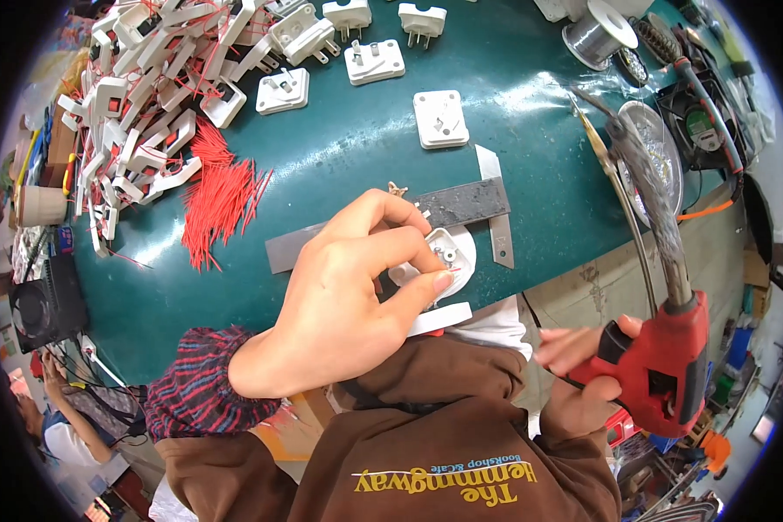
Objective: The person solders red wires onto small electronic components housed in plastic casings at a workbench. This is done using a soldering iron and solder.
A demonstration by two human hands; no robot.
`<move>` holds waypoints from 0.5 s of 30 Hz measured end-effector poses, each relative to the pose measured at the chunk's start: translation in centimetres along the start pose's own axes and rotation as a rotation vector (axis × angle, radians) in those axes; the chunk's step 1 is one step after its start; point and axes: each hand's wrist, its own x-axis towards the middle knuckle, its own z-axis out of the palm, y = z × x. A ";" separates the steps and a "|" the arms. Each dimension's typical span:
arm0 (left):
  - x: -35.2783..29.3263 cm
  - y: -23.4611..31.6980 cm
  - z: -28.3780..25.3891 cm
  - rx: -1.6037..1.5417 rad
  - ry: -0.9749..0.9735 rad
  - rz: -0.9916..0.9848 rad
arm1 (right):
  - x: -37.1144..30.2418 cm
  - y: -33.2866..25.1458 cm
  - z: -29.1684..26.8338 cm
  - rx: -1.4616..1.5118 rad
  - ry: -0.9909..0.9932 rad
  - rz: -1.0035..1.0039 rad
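Observation:
My left hand [344,287] is over the near edge of the green table, fingers and thumb closed around the side of a small white plug housing [451,247]. Small metal parts show inside the housing; its left side is hidden by my fingers. Under and beside it lies a flat dark bar [470,202], crossed by a grey metal strip [500,230]. Off to the right, my right hand [587,374] grips a red soldering gun [674,374] by its handle. The gun's long barrel and thin side tube reach up over the table's right side, well apart from the housing.
White plug parts with red wires [139,130] pile up at far left, beside cut red wires [222,200]. Several pronged plug plates [441,119] lie farther back. A solder spool [598,35], clear dish [644,187] and fan [700,122] stand right; another fan [48,300] stands left.

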 end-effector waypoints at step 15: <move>-0.2 -0.8 1.0 -0.011 0.113 0.094 | -2.9 0.9 -5.6 0.084 -0.345 -0.139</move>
